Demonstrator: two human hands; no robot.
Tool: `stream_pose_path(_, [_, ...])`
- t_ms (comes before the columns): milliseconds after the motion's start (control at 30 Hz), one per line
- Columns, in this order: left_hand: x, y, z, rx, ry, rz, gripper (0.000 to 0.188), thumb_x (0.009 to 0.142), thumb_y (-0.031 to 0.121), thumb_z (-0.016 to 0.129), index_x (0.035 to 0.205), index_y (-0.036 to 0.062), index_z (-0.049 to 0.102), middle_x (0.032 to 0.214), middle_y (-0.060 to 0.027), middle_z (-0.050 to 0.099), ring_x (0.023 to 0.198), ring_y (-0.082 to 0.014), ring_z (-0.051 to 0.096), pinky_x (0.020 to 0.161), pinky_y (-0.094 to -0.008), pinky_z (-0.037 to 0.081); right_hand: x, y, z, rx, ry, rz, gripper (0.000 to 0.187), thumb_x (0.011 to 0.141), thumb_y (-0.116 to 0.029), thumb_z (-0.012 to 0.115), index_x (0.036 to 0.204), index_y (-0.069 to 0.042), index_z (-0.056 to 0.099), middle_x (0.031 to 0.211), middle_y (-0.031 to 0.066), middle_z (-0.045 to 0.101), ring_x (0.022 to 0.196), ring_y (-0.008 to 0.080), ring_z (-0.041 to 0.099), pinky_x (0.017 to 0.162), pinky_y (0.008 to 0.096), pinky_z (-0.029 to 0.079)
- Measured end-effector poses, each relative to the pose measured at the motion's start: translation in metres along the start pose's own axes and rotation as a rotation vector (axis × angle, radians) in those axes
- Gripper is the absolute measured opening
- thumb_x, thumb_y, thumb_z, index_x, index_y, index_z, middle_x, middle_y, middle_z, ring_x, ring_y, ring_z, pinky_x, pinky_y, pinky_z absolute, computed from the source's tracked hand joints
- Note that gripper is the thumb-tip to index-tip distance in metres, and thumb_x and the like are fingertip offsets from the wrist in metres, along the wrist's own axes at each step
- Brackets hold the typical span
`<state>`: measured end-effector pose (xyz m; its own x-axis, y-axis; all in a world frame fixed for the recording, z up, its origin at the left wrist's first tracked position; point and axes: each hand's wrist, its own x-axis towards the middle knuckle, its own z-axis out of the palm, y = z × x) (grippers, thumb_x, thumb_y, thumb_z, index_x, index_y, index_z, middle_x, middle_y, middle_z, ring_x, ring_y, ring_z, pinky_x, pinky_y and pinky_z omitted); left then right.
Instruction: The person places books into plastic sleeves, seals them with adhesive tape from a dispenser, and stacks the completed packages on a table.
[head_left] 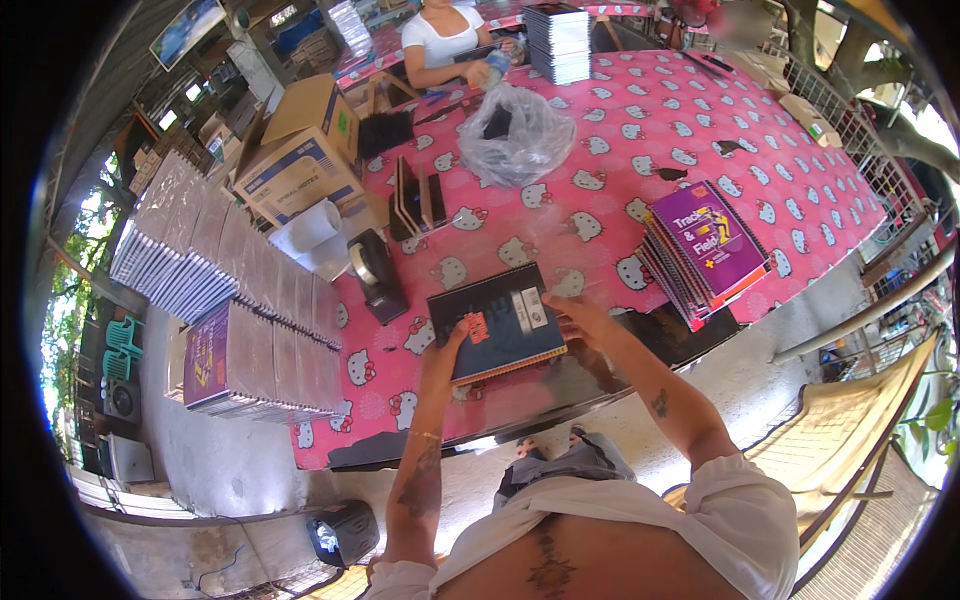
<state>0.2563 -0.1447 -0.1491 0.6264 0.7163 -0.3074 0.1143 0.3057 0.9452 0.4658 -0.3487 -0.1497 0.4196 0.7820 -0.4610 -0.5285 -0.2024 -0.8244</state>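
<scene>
A dark spiral notebook (pixel 490 335) with an orange patch and a pale label lies near the table's front edge. Its cover is black and blue-green, and orange-yellow page edges show along its near side; whether more notebooks lie beneath it I cannot tell. My left hand (pixel 445 347) grips its left side, thumb on top of the cover. On the opposite side, my right hand (pixel 582 320) holds the right edge, with some fingers hidden. To the right sits a stack of purple spiral notebooks (pixel 708 240). A tape dispenser (pixel 378 277) stands to the left of the held notebook.
Plastic-wrapped notebook stacks (pixel 265 355) crowd the left side, beside a cardboard box (pixel 305 165) and a white roll (pixel 312 226). A clear plastic bag (pixel 517 140) lies farther back, near a wooden holder (pixel 415 205). Across the table sits a person (pixel 445 45) near a tall notebook stack (pixel 557 45).
</scene>
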Motion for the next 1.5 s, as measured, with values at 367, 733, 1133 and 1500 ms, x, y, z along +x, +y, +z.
stream_pose_path(367, [0.056, -0.013, 0.069, 1.046, 0.271, 0.060, 0.094, 0.075, 0.079, 0.060, 0.106, -0.0088, 0.068, 0.095, -0.0286, 0.070, 0.096, -0.0411, 0.069, 0.084, -0.0475, 0.051, 0.056, -0.016, -0.071, -0.307, 0.151, 0.009, 0.048, 0.091, -0.051, 0.065, 0.109, -0.007, 0.066, 0.095, 0.0049, 0.068, 0.082, 0.0157, 0.066, 0.069, 0.0325, 0.053])
stream_pose_path(733, [-0.068, -0.073, -0.037, 1.074, -0.340, 0.750, 0.016, 0.081, 0.003, 0.072, 0.094, 0.0090, 0.067, 0.082, -0.0094, 0.066, 0.078, -0.0312, 0.062, 0.071, -0.0400, 0.049, -0.056, 0.061, -0.086, -1.214, -0.328, -0.766, 0.011, 0.090, -0.020, 0.066, 0.089, -0.009, 0.063, 0.088, 0.0086, 0.069, 0.078, 0.0261, 0.068, 0.069, 0.0411, 0.052])
stream_pose_path(1133, [-0.073, -0.058, -0.026, 1.064, -0.358, 0.639, 0.015, 0.085, 0.011, 0.072, 0.096, 0.0069, 0.064, 0.082, -0.0118, 0.069, 0.080, -0.0316, 0.068, 0.071, -0.0420, 0.052, -0.062, 0.032, -0.065, -1.468, -0.384, -0.406, 0.022, 0.092, -0.028, 0.062, 0.101, -0.008, 0.058, 0.085, 0.0112, 0.068, 0.080, 0.0345, 0.067, 0.070, 0.0462, 0.052])
stream_pose_path(1500, [-0.006, 0.016, -0.047, 0.812, -0.241, 0.512, 0.020, 0.090, 0.021, 0.069, 0.097, 0.0022, 0.066, 0.082, -0.0055, 0.070, 0.075, -0.0183, 0.064, 0.067, -0.0328, 0.048, -0.044, -0.084, -0.084, -1.318, 0.136, -0.489, 0.022, 0.085, -0.025, 0.065, 0.099, -0.008, 0.068, 0.098, 0.0165, 0.068, 0.100, 0.0323, 0.064, 0.083, 0.0463, 0.051])
